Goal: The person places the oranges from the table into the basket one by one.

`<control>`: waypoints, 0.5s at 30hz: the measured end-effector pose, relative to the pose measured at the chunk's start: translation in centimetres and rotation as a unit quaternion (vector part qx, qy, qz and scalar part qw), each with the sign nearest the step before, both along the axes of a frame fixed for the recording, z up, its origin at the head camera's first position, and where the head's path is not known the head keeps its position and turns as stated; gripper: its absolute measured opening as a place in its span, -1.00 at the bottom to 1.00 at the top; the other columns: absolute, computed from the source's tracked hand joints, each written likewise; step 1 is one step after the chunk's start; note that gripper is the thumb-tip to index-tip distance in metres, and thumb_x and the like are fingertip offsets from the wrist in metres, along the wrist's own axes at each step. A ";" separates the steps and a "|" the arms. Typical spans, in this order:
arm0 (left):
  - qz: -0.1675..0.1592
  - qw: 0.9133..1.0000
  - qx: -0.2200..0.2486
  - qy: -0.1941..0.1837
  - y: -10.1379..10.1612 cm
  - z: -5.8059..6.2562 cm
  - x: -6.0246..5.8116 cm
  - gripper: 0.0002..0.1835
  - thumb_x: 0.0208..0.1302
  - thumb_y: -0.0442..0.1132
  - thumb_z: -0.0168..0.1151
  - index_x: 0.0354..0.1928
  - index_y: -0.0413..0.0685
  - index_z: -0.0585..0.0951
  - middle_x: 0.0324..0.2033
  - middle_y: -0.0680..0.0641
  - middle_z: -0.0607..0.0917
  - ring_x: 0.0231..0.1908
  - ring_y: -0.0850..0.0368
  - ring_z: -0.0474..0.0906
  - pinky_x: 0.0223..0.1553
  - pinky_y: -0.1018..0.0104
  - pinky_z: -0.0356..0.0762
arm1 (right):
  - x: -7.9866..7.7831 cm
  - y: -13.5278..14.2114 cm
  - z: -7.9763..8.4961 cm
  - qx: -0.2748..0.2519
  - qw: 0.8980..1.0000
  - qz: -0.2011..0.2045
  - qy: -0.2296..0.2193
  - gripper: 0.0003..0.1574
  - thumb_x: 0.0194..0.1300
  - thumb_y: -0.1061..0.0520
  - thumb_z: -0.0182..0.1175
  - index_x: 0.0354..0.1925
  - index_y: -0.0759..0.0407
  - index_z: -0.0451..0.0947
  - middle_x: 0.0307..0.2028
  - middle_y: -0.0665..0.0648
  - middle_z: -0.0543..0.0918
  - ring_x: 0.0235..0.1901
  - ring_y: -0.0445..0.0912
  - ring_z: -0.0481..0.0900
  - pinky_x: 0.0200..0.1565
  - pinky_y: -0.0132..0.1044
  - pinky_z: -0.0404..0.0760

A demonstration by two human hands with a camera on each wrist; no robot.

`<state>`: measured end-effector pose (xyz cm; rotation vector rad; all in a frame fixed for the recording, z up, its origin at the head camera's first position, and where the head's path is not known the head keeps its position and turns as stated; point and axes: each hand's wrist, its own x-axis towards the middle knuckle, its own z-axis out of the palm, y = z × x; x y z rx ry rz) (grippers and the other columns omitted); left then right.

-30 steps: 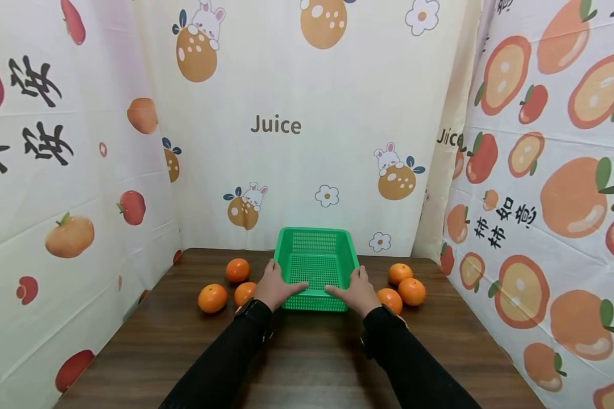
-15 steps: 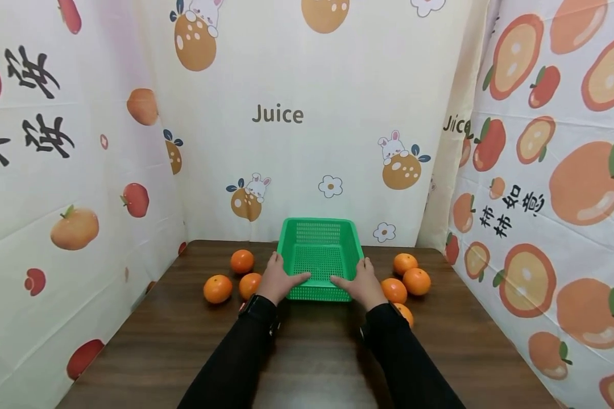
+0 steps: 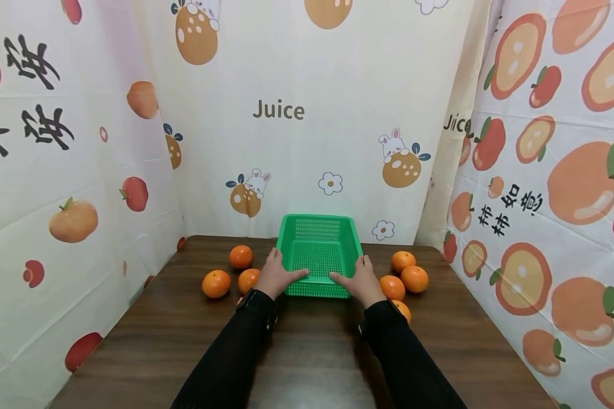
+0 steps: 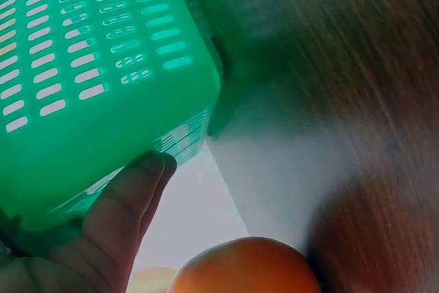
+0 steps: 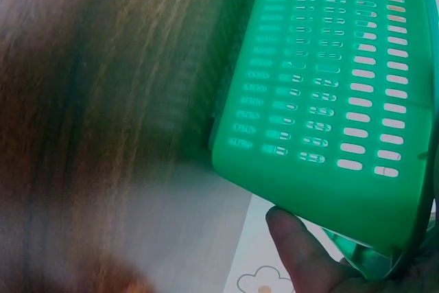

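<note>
A green plastic basket [image 3: 317, 290] with slotted walls and a mesh bottom stands at the back of the table, with nothing inside. My left hand [image 3: 276, 276] grips its near left corner, the thumb over the front rim and the fingers along the side. Mirroring that, my right hand [image 3: 361, 282] holds the near right corner. In the left wrist view, fingers [image 4: 123, 217] lie against the basket wall [image 4: 103, 128]. The right wrist view shows a fingertip [image 5: 278, 221] at the lower edge of the basket wall [image 5: 329, 200].
Oranges lie on both sides of the basket: one at the left [image 3: 216, 283], several at the right [image 3: 415, 279], one partly behind my right wrist [image 3: 400, 310]. The dark wooden table [image 3: 317, 363] ends at fruit-printed cloth walls [image 3: 281, 159].
The head view has tilted down slightly, then settled. My right forearm has shifted a little, uncovering an orange beside the wrist. Both hands keep their hold on the basket, which stays in place.
</note>
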<state>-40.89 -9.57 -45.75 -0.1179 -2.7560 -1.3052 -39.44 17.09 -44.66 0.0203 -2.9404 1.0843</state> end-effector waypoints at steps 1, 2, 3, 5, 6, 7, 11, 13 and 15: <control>-0.002 1.000 0.000 -0.001 0.1 0.0 -0.1 0.42 0.12 0.53 0.42 0.70 -0.25 -0.02 0.72 -0.27 -0.10 0.66 -0.30 0.04 0.56 -0.24 0.23 | 0.1 0.1 0.0 -0.002 1.000 -0.001 -0.001 0.57 0.33 -0.57 0.28 0.71 0.31 -0.30 0.71 0.39 -0.32 0.66 0.38 -0.05 0.56 0.32 0.18; -0.004 1.000 0.002 -0.002 0.1 -0.1 -0.1 0.42 0.12 0.54 0.41 0.70 -0.25 -0.01 0.72 -0.27 -0.09 0.66 -0.31 0.04 0.56 -0.25 0.22 | 0.1 0.2 0.0 -0.003 1.000 -0.002 0.000 0.57 0.33 -0.57 0.28 0.71 0.31 -0.30 0.72 0.39 -0.32 0.66 0.38 -0.05 0.56 0.32 0.18; -0.005 1.000 0.004 -0.001 0.2 -0.1 -0.2 0.43 0.12 0.54 0.41 0.70 -0.26 -0.01 0.72 -0.27 -0.09 0.66 -0.31 0.03 0.56 -0.25 0.22 | 0.1 0.3 0.0 -0.004 1.000 -0.002 0.001 0.57 0.33 -0.57 0.28 0.71 0.30 -0.30 0.72 0.38 -0.32 0.66 0.38 -0.04 0.56 0.32 0.19; -0.004 1.000 0.004 -0.004 0.2 -0.2 -0.4 0.42 0.12 0.55 0.40 0.70 -0.25 -0.01 0.72 -0.27 -0.10 0.66 -0.30 0.02 0.57 -0.25 0.21 | 0.1 0.3 0.0 -0.006 1.000 -0.001 0.002 0.58 0.31 -0.59 0.27 0.72 0.30 -0.30 0.72 0.38 -0.32 0.66 0.38 -0.04 0.55 0.32 0.19; -0.003 1.000 0.002 -0.006 0.2 -0.2 -0.5 0.42 0.12 0.56 0.39 0.70 -0.25 -0.01 0.72 -0.26 -0.10 0.67 -0.29 0.02 0.57 -0.25 0.21 | 0.1 0.3 0.0 -0.006 1.000 0.000 0.002 0.59 0.31 -0.59 0.26 0.71 0.30 -0.29 0.72 0.38 -0.32 0.66 0.37 -0.04 0.56 0.31 0.19; -0.003 1.000 0.002 -0.008 0.2 -0.2 -0.5 0.42 0.13 0.56 0.39 0.70 -0.25 -0.01 0.72 -0.27 -0.10 0.66 -0.30 0.02 0.57 -0.26 0.20 | 0.0 0.3 -0.1 -0.005 1.000 0.000 0.002 0.59 0.31 -0.60 0.26 0.71 0.30 -0.29 0.72 0.38 -0.32 0.66 0.37 -0.04 0.56 0.31 0.19; 0.000 1.000 -0.001 -0.021 0.1 -0.3 -0.6 0.41 0.13 0.56 0.39 0.71 -0.21 -0.03 0.73 -0.25 -0.11 0.67 -0.28 0.00 0.58 -0.25 0.18 | 0.0 0.3 -0.2 -0.005 1.000 0.000 -0.002 0.58 0.32 -0.59 0.27 0.71 0.32 -0.29 0.72 0.38 -0.31 0.67 0.36 -0.06 0.57 0.29 0.17; 0.000 1.000 0.001 -0.020 0.1 -0.3 -0.6 0.41 0.13 0.55 0.39 0.71 -0.21 -0.03 0.72 -0.25 -0.10 0.67 -0.29 0.01 0.57 -0.27 0.19 | 0.0 0.2 -0.3 -0.006 1.000 -0.001 0.000 0.57 0.32 -0.57 0.28 0.71 0.32 -0.29 0.72 0.37 -0.31 0.67 0.35 -0.06 0.57 0.28 0.18; 0.000 1.000 0.005 -0.018 0.1 -0.3 -0.5 0.41 0.13 0.55 0.39 0.71 -0.21 -0.03 0.72 -0.26 -0.10 0.67 -0.29 0.01 0.57 -0.27 0.19 | 0.1 0.2 -0.4 -0.009 1.000 -0.003 0.006 0.57 0.32 -0.57 0.28 0.71 0.32 -0.27 0.72 0.38 -0.30 0.67 0.36 -0.04 0.57 0.29 0.19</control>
